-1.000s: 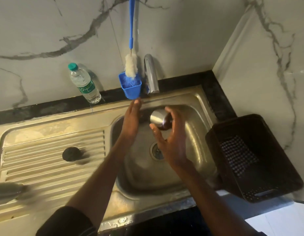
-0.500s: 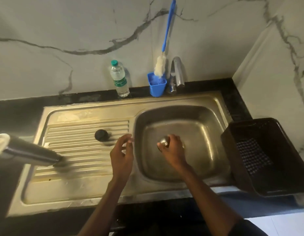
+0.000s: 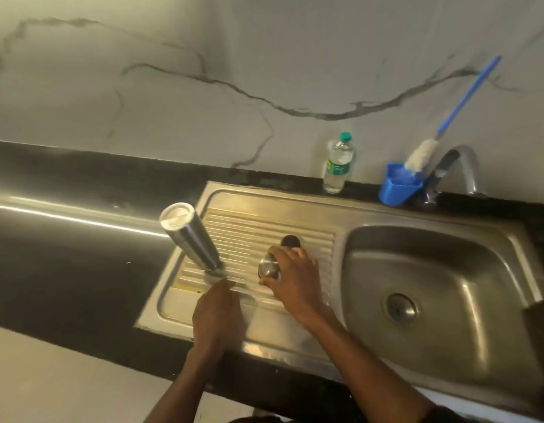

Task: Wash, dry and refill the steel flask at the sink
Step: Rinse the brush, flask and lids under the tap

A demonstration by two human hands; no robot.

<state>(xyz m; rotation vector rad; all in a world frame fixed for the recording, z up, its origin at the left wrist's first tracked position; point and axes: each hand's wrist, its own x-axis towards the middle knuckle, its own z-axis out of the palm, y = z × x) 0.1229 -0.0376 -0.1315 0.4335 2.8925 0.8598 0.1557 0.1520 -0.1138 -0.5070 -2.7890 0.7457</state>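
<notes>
On the ribbed draining board (image 3: 264, 221) of the steel sink, at its left edge, the steel flask (image 3: 190, 236) is standing with its open mouth up, though the wide lens is making it look tilted to the left. The dark table (image 3: 66, 270) is stretching away to the left of it. Just below the flask's base, the left hand (image 3: 217, 312) is lying flat on the board with the fingers together and the grip holding nothing. To the right of it, the right hand (image 3: 292, 279) is closing its grip from above on a small steel cup (image 3: 269, 267), which is touching or almost touching the board; I cannot tell which. A round black cap (image 3: 290, 241) is sitting on the ribs just behind this hand. Further right, a plastic water bottle (image 3: 338, 163) is standing against the marble wall. Beside it a blue holder (image 3: 397, 189) is carrying a bottle brush (image 3: 421, 157), and the tap (image 3: 463, 166) is bending over the basin (image 3: 432, 270).
</notes>
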